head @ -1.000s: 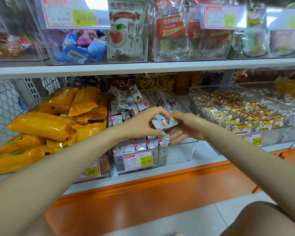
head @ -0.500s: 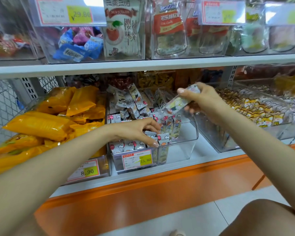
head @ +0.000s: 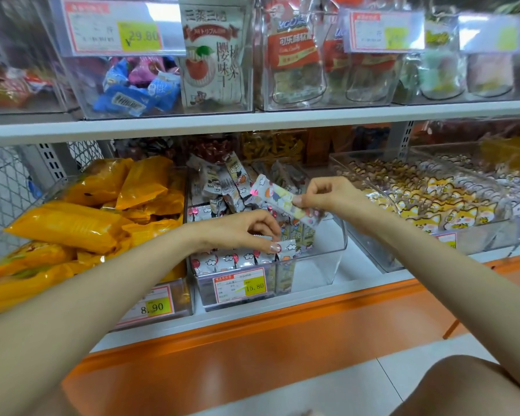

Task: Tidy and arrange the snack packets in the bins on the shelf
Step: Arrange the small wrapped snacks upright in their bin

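Head view: right hand pinches packet above bin's roomy right side.

Shop shelving unit and aisle floor.
White upper shelf board runs level across; grey perforated upright and wire mesh side panel stand at left; orange base sits beneath the lower shelf board, meeting pale floor tiles.

29.80 tag, 15.80 tag, 8.90 tag
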